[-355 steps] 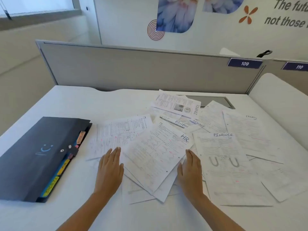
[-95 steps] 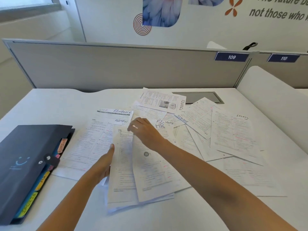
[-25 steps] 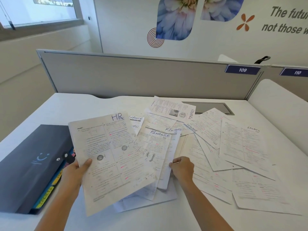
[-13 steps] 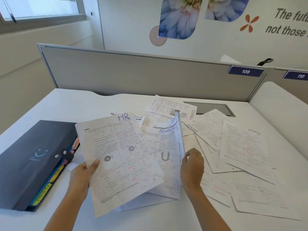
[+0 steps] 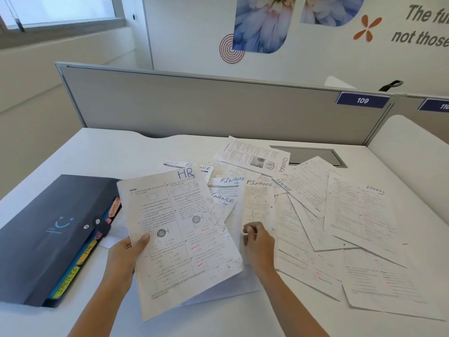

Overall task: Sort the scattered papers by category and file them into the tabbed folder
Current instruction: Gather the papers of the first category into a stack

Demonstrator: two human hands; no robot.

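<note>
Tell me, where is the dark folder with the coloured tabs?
In the head view, the dark folder lies flat on the left side of the white desk, just left of the left hand holding the HR sheet.

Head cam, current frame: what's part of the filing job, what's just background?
In the job:
HR sheet, held by left hand
FINANCE sheet, pinched by right hand
SPORTS sheet
other scattered papers
tabbed folder

Just there:
desk partition
109 plate
cable hatch
flower mural
</note>
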